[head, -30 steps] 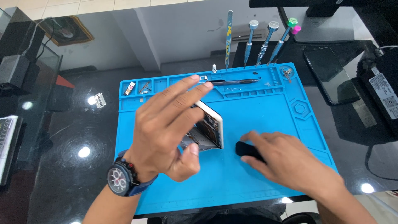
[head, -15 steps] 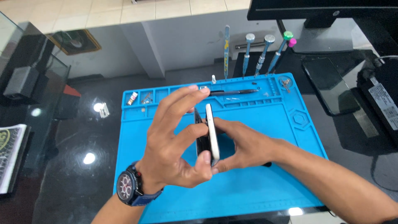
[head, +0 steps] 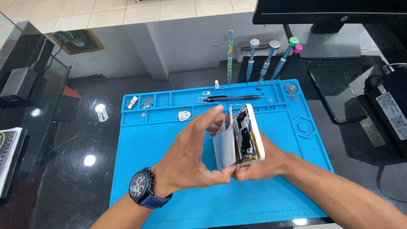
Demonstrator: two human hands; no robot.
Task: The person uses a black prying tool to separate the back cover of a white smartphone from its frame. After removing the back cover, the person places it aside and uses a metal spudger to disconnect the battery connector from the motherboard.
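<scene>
Glossy black desk point(head: 63, 178), white wall point(head: 190, 46), tiled floor point(head: 127, 8).

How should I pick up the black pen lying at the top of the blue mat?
Probably pinch the black pen around the middle of its barrel, coming straight down from above. It lies flat and sideways in a shallow tray slot of the blue mat, so only its long thin sides are free for fingers; its ends sit near small parts.

**A:** Any room on the blue repair mat point(head: 140, 169)?

**B:** Yeah, its left half and near edge are open. Both hands, left hand point(head: 190, 163) and right hand point(head: 263, 163), hold the opened phone point(head: 246, 135) up over the mat's middle.

**A:** Far side?

**B:** Crowded: pen point(head: 231, 98) and small parts in the mat's far trays, upright screwdrivers point(head: 265, 59) just beyond. A dark phone point(head: 337, 93) lies right of the mat.
</scene>
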